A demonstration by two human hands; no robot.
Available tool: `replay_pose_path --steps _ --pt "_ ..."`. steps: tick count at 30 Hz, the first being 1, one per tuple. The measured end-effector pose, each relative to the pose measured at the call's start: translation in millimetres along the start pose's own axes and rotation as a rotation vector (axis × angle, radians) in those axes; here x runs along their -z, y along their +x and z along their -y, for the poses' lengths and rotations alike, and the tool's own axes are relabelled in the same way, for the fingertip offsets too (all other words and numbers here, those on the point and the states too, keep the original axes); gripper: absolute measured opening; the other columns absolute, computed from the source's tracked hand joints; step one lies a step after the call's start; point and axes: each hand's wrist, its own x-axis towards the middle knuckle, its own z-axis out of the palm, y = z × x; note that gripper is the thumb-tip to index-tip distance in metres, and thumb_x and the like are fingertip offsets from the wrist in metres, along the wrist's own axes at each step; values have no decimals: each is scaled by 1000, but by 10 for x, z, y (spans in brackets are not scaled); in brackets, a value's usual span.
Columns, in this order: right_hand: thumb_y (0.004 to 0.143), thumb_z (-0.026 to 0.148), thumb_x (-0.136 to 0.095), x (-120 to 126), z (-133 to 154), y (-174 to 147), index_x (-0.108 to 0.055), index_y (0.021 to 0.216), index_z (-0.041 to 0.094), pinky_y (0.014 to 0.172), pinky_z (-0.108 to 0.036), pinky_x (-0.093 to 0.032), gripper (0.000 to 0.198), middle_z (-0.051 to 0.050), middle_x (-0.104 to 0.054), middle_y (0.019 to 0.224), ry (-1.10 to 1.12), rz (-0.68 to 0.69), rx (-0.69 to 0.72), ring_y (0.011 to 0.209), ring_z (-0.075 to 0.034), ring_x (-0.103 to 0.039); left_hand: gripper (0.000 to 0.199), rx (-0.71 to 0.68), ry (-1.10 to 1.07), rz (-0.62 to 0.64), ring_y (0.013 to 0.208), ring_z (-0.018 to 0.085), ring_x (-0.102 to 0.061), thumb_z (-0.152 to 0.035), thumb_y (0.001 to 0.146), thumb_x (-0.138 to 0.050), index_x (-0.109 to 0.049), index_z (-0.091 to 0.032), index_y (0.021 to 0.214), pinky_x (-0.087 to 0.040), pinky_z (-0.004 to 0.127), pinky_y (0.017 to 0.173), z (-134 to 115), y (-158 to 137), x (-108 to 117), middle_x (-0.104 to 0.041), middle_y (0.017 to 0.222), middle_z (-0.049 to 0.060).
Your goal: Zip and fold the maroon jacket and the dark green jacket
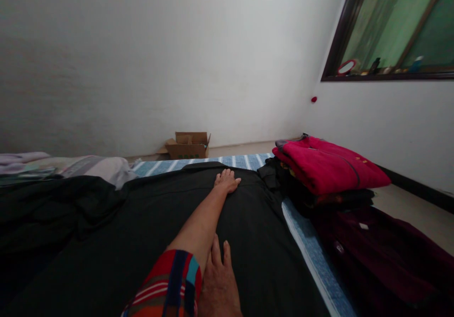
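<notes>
A large black collared garment (255, 241) lies spread over the bed, seemingly back side up, with a crumpled sleeve (95, 198) to the left. My left hand (227, 180) rests palm down on it near the collar, fingers stretched and slightly spread. Its forearm, in a striped, multicoloured sleeve, reaches forward from the bottom of the view. Closer to me, my right hand (222, 284) lies flat on the same cloth beside the left forearm. Two of its fingers show extended; the rest are hidden behind that forearm.
To the right stands a folded stack topped by a bright pink garment (329, 163), with a dark maroon garment (383, 255) in front. Pale bunched cloth (95, 168) lies at left on the blue striped sheet (163, 166). Beyond are an open cardboard box (187, 149) and a wall.
</notes>
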Motion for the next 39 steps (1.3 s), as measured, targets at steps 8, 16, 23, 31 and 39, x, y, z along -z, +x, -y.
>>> replay_pose_path --steps 8,16,23,31,39 --pt "94 41 -29 2 -11 -5 -21 141 30 106 -57 -18 49 -2 -20 147 51 -12 11 135 -29 -11 41 -74 12 -76 136 21 -17 -37 91 -27 -44 -21 125 -16 41 108 -44 -95 -59 -30 145 9" --pt "93 37 -33 42 -1 20 -26 140 23 107 -56 -16 50 -8 -21 146 34 52 -1 134 -29 -9 48 -79 -14 36 135 25 -19 -47 90 -27 -40 -21 129 -20 50 104 -15 12 -19 -29 146 8" --pt "91 26 -38 -18 -18 23 -23 141 28 106 -56 -19 52 -4 -20 147 -7 2 20 134 -29 -10 46 -93 3 -18 136 23 -17 -43 91 -25 -40 -22 129 -17 48 106 -25 -45 -57 -30 146 8" --pt "92 44 -34 -21 -35 39 -24 141 24 106 -56 -20 54 -7 -24 146 -23 19 5 135 -28 -12 46 -170 -8 44 136 21 -17 -46 91 -26 -39 -26 131 -17 50 106 -2 83 -69 -29 147 5" --pt "91 40 -37 -43 -44 41 -27 140 25 107 -54 -21 52 -4 -25 146 -40 -7 14 135 -27 -15 42 -137 -9 -33 134 23 -22 -43 91 -28 -44 -24 125 -17 49 106 -60 2 -54 -34 144 7"
